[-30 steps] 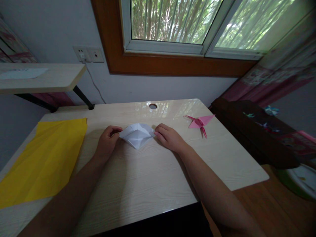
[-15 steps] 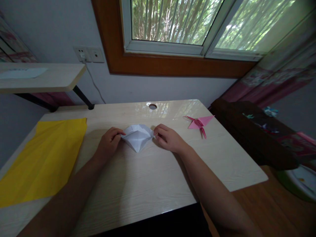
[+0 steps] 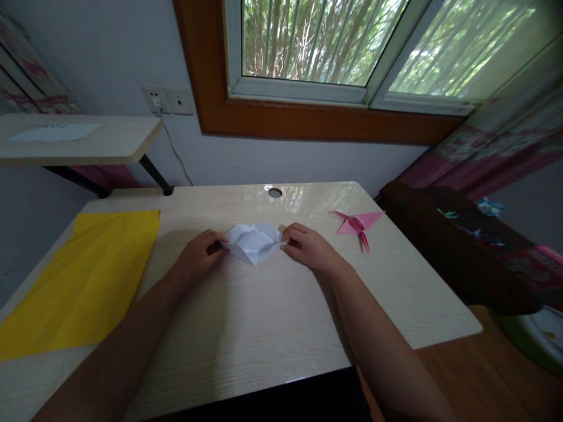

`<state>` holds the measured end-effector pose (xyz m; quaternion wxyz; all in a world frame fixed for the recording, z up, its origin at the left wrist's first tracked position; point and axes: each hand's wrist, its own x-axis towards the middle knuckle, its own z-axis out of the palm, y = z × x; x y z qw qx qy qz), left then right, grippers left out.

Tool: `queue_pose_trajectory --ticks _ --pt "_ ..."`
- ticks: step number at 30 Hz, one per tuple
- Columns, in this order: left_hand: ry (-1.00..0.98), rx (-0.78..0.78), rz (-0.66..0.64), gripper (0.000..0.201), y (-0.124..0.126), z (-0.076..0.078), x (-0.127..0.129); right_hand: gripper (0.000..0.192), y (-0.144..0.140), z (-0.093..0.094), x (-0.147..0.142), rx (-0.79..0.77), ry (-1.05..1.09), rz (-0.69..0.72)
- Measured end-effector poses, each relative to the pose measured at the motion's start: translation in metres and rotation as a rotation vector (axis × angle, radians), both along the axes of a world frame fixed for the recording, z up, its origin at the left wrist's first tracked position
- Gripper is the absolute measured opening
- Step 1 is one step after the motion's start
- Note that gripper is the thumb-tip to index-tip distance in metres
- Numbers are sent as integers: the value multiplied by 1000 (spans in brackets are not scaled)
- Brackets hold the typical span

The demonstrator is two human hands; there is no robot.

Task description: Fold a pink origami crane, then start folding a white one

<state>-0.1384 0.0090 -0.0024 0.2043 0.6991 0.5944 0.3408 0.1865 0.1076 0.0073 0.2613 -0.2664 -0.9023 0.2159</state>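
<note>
A white folded paper [image 3: 254,242] is held between my two hands over the middle of the table. It is partly opened out, with a hollow in its centre and a point toward me. My left hand [image 3: 197,255] pinches its left corner between thumb and fingers. On the opposite side, my right hand [image 3: 310,247] pinches the right corner. To the right of my right hand lies a pink origami crane [image 3: 357,224] with its wings spread.
A yellow sheet [image 3: 94,281] lies on the left of the pale wooden table [image 3: 246,346]. A raised shelf [image 3: 118,138] with a paper on it stands at the back left. The table has a cable hole [image 3: 275,193] near its back edge. Beyond its right edge is dark furniture [image 3: 440,234].
The white paper's sides have been drawn outward a little, and its near point sits flatter. Both hands keep their pinch on its corners. The camera view has shifted slightly.
</note>
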Motion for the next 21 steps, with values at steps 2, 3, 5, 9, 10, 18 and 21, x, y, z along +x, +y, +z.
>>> queue_pose_trajectory --ticks 2,3,5,9,10,18,21 --pt "8 -11 -6 18 1 -1 -2 8 2 -1 1 20 -17 16" --pt "9 -18 1 17 2 -1 -3 7 3 -1 1 29 -32 22" --pt "8 -25 18 16 2 -1 -5 9 3 -1 1 44 -60 21" --pt "-3 10 26 15 1 -3 -8 11 3 0 0 71 -73 1" --pt "-4 23 21 14 1 -3 -9 11 3 0 0 80 -69 -2" --pt "4 66 15 13 0 -4 -13 13 2 0 -2 154 -102 -17" --pt "-6 66 25 14 -1 0 -11 12 3 -2 -1 166 -106 -35"
